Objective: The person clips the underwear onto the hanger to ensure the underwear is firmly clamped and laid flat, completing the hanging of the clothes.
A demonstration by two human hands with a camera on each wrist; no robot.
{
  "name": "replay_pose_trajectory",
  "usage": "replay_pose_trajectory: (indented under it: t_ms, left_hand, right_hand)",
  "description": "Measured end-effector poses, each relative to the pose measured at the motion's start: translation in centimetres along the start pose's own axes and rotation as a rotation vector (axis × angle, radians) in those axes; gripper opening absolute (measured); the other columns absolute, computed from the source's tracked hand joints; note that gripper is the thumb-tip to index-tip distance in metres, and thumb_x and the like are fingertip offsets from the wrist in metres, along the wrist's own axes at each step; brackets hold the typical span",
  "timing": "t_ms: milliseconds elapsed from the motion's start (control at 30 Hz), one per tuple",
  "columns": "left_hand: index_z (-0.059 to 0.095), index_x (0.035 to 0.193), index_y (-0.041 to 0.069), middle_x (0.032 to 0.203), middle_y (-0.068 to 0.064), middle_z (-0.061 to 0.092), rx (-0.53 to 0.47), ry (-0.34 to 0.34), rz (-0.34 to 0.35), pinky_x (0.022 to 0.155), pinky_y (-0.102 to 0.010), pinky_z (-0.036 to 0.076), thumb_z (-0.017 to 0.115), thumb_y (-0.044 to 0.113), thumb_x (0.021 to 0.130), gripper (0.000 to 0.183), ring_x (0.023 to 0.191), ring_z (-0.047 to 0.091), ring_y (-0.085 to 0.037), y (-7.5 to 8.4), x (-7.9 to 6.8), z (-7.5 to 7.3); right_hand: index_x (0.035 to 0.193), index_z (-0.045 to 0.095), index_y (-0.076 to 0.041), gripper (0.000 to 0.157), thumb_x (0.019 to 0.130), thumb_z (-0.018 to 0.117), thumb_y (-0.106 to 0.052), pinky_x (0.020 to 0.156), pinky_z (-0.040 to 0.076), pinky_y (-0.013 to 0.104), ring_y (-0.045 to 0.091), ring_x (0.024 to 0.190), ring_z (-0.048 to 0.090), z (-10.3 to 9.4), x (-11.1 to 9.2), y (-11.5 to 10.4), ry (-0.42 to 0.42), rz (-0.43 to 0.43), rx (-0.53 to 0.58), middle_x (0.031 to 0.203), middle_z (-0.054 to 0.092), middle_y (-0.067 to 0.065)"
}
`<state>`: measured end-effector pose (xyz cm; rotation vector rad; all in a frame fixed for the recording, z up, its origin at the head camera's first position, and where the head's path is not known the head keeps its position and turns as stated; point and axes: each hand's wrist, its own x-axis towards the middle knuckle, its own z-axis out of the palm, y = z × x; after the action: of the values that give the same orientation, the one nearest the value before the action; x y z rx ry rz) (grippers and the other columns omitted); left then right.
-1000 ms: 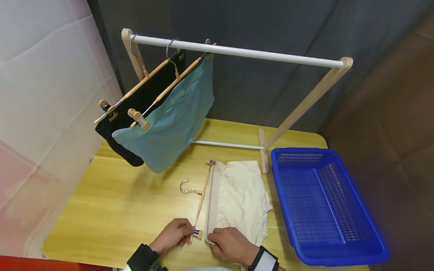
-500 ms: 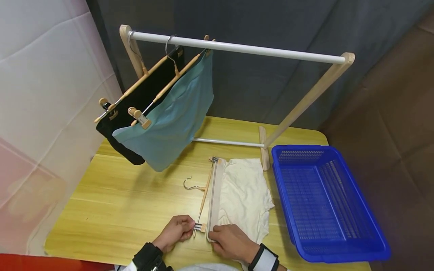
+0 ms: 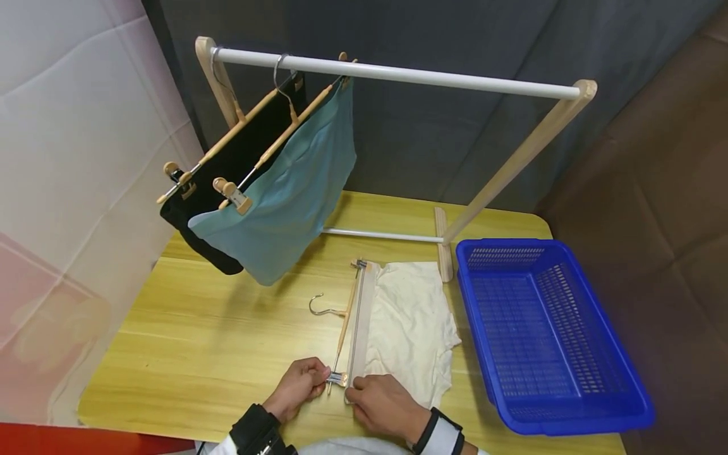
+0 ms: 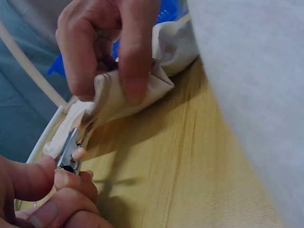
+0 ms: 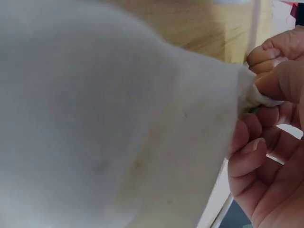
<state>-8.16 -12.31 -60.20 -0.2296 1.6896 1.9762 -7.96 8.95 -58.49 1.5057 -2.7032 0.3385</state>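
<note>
A cream garment (image 3: 411, 325), which looks like a pair of shorts, lies flat with its waistband (image 3: 359, 328) along the left side. Beside that edge is a wooden hanger (image 3: 344, 332) with a metal hook, its far clip (image 3: 359, 263) at the waistband's far corner. My left hand (image 3: 300, 384) pinches the hanger's near clip (image 4: 70, 147) between thumb and forefinger. The clip's mouth is right at the folded waistband edge in the left wrist view. My right hand (image 3: 387, 403) pinches the waistband's near corner, lifted a little off the table in that view.
A drying rack with a white bar (image 3: 398, 72) stands at the back. Black cloth (image 3: 227, 167) and light blue shorts (image 3: 290, 180) hang on its left part from clip hangers. A blue plastic basket (image 3: 483, 354) sits at the right on the wooden table (image 3: 188, 354).
My left hand has slid the near clip and hanger rightward, up to the waistband edge. The right hand keeps its pinch on the corner. The head view has shifted slightly.
</note>
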Motion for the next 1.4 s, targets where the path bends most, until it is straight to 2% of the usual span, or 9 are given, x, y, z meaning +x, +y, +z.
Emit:
replay_pose_trajectory:
  t_ms: [233, 567, 700, 800, 1000, 1067, 1200, 1300, 1400]
  left_hand:
    - [0.055, 0.079, -0.001, 0.056, 0.002, 0.045, 0.049, 0.052, 0.008, 0.043, -0.018, 0.027, 0.06, 0.007, 0.093, 0.017, 0.048, 0.038, -0.005, 0.1, 0.1, 0.3]
    - [0.055, 0.077, -0.001, 0.053, 0.002, 0.044, 0.159, 0.105, 0.043, 0.043, -0.02, 0.027, 0.065, 0.011, 0.09, 0.02, 0.046, 0.039, -0.008, 0.5, 0.2, 1.1]
    - [0.056, 0.077, 0.0, 0.055, 0.002, 0.045, 0.179, 0.069, 0.031, 0.043, -0.02, 0.028, 0.064, 0.014, 0.091, 0.021, 0.046, 0.038, -0.007, 0.5, 0.3, 1.0]
    - [0.057, 0.076, 0.003, 0.054, 0.002, 0.047, 0.219, 0.025, 0.015, 0.043, -0.021, 0.028, 0.065, 0.019, 0.091, 0.023, 0.044, 0.035, -0.007, 0.4, 0.3, 0.6]
    - [0.061, 0.088, -0.001, 0.054, 0.0, 0.048, 0.196, -0.074, 0.067, 0.042, -0.022, 0.027, 0.066, 0.023, 0.091, 0.024, 0.04, 0.033, -0.008, 0.3, 0.4, -0.1]
    - [0.063, 0.096, -0.002, 0.055, 0.0, 0.048, 0.167, -0.104, 0.08, 0.042, -0.022, 0.027, 0.065, 0.023, 0.092, 0.025, 0.041, 0.033, -0.007, 0.2, 0.4, -0.2]
    - [0.062, 0.107, -0.001, 0.057, -0.001, 0.049, 0.13, -0.124, 0.101, 0.041, -0.022, 0.027, 0.065, 0.024, 0.092, 0.03, 0.041, 0.032, -0.007, 0.2, 0.4, -0.2]
    - [0.062, 0.108, -0.002, 0.057, -0.002, 0.049, 0.123, -0.123, 0.13, 0.042, -0.021, 0.027, 0.065, 0.023, 0.092, 0.03, 0.041, 0.032, -0.007, 0.3, 0.3, 0.0]
    - [0.065, 0.104, 0.0, 0.055, -0.002, 0.048, 0.174, -0.111, 0.161, 0.043, -0.02, 0.028, 0.066, 0.025, 0.091, 0.029, 0.042, 0.033, -0.007, 0.3, 0.2, 0.3]
  right_hand:
    - [0.07, 0.055, -0.021, 0.018, 0.08, 0.069, -0.02, 0.043, 0.033, 0.022, 0.006, 0.05, 0.045, 0.0, 1.1, -0.6, -0.023, -0.041, -0.113, 0.063, 0.045, -0.009]
    - [0.07, 0.056, -0.021, 0.017, 0.081, 0.067, -0.024, 0.043, 0.033, 0.022, 0.006, 0.052, 0.049, -0.4, 2.2, -1.0, -0.056, -0.064, -0.179, 0.065, 0.051, -0.009]
    - [0.07, 0.057, -0.022, 0.016, 0.082, 0.068, -0.022, 0.042, 0.03, 0.02, 0.004, 0.051, 0.047, -0.6, 2.3, -0.9, -0.07, -0.047, -0.15, 0.066, 0.051, -0.01]
    - [0.07, 0.055, -0.023, 0.02, 0.086, 0.067, -0.022, 0.042, 0.027, 0.016, -0.001, 0.05, 0.041, -1.0, 2.2, -0.3, -0.086, -0.011, -0.022, 0.066, 0.05, -0.012]
    - [0.07, 0.056, -0.025, 0.027, 0.095, 0.06, -0.034, 0.047, 0.031, 0.015, -0.004, 0.052, 0.038, -3.0, 2.1, 2.7, -0.157, 0.16, 0.283, 0.061, 0.042, -0.016]
    - [0.067, 0.055, -0.023, 0.032, 0.097, 0.056, -0.033, 0.046, 0.03, 0.017, -0.002, 0.049, 0.036, -3.6, 2.6, 3.7, -0.143, 0.252, 0.326, 0.058, 0.039, -0.015]
    - [0.062, 0.049, -0.019, 0.038, 0.1, 0.054, -0.026, 0.042, 0.029, 0.019, 0.002, 0.043, 0.033, -3.8, 4.9, 4.9, -0.038, 0.423, 0.355, 0.051, 0.034, -0.011]
    - [0.058, 0.048, -0.018, 0.043, 0.099, 0.055, -0.026, 0.039, 0.027, 0.02, 0.002, 0.039, 0.032, -3.2, 6.7, 5.1, 0.007, 0.534, 0.372, 0.047, 0.033, -0.011]
    - [0.051, 0.045, -0.017, 0.05, 0.097, 0.058, -0.032, 0.036, 0.025, 0.02, 0.002, 0.036, 0.031, -2.6, 7.6, 5.2, -0.004, 0.651, 0.4, 0.043, 0.031, -0.012]
